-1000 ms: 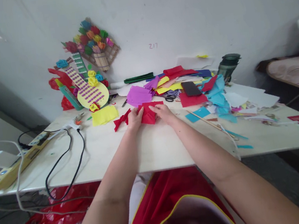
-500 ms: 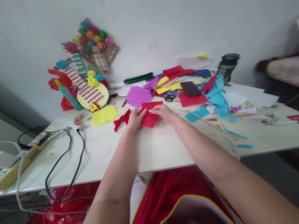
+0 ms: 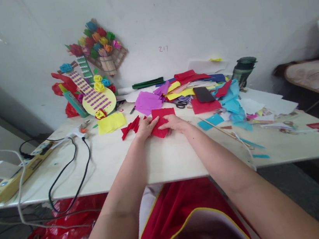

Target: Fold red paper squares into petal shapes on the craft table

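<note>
A roughly square sheet of red crepe paper lies on the table in front of me, one lower corner pointing towards me. My left hand holds its left side, thumb on top and the other fingers bent at the edge. From the right, my right hand grips the sheet, its fingertips reaching over the middle of the paper. Pleated red paper pieces lie just left of my left hand. What the undersides of my fingers touch is hidden.
Yellow paper and a power strip lie to the left. Behind are purple paper, scissors and a dark phone. A wooden stick and blue scraps lie right; a dark bottle stands at the back.
The red sheet looks flatter and squarer than before. My right hand has shifted slightly left and down over it, while my left hand stays almost in place.
</note>
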Action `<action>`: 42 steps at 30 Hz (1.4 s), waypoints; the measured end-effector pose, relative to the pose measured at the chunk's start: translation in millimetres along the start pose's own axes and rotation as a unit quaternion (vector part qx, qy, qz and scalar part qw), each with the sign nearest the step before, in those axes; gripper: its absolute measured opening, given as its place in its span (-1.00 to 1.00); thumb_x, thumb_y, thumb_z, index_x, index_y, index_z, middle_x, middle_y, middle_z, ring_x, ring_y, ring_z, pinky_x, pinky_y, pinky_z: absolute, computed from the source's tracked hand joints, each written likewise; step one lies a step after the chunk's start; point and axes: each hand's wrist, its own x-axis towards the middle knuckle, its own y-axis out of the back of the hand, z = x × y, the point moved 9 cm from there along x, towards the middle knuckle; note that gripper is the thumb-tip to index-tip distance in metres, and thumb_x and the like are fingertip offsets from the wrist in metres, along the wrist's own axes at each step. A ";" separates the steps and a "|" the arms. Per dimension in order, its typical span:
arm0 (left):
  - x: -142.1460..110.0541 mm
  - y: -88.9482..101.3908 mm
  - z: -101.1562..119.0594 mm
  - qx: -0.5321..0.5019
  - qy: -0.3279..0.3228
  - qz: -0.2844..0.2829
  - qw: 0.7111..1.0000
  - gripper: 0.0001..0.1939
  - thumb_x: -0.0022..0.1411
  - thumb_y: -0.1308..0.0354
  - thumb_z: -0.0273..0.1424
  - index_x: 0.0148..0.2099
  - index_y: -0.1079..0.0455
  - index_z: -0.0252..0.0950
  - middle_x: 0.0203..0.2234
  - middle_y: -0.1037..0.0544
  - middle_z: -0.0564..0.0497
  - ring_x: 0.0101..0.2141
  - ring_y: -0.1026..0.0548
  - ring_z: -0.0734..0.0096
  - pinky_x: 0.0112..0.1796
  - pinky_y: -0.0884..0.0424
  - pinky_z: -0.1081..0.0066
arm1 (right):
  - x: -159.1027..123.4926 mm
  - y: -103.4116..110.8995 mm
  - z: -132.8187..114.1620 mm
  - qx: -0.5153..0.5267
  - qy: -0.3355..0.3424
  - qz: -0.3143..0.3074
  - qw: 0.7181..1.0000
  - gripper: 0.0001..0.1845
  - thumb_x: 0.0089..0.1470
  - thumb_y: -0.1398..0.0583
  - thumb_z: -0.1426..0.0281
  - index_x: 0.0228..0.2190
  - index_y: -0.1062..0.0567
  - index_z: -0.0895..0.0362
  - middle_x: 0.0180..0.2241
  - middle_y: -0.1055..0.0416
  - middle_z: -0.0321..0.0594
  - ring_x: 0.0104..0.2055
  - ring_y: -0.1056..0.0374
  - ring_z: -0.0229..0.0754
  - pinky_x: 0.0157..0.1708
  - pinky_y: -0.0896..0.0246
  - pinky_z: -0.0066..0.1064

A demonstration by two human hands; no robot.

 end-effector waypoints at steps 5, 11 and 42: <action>-4.2 -5.2 3.6 -0.043 0.013 -0.040 0.998 -0.64 -0.05 -0.27 -0.11 -0.46 -0.42 -0.36 -0.65 -0.47 0.02 -0.60 -0.40 0.46 -0.56 -0.26 0.47 | 2.6 3.6 -0.6 0.008 0.012 0.013 1.000 -0.60 -0.34 -0.41 0.40 -0.37 -0.45 0.21 -0.58 -0.46 -0.27 -0.67 -0.32 -0.26 -0.72 -0.24 -0.46; 0.1 -12.4 -5.4 -0.119 0.016 -0.090 0.989 -0.63 -0.19 -0.38 -0.26 -0.35 -0.43 -0.39 -0.52 -0.55 -0.02 -0.52 -0.46 0.44 -0.44 -0.36 0.45 | 6.3 7.2 0.0 0.064 0.035 0.023 0.997 -0.55 -0.35 -0.41 0.43 -0.32 -0.43 0.20 -0.46 -0.50 -0.23 -0.54 -0.40 -0.23 -0.65 -0.30 -0.48; 8.3 -3.2 -14.5 -0.041 -0.002 -0.053 0.998 -0.65 -0.10 -0.31 -0.19 -0.35 -0.40 -0.36 -0.64 -0.47 0.06 -0.65 -0.38 0.50 -0.58 -0.30 0.48 | 2.6 11.6 -5.2 0.096 0.049 0.036 0.994 -0.79 -0.08 -0.31 0.37 -0.44 -0.41 0.22 -0.56 -0.47 -0.24 -0.62 -0.36 -0.26 -0.66 -0.32 -0.45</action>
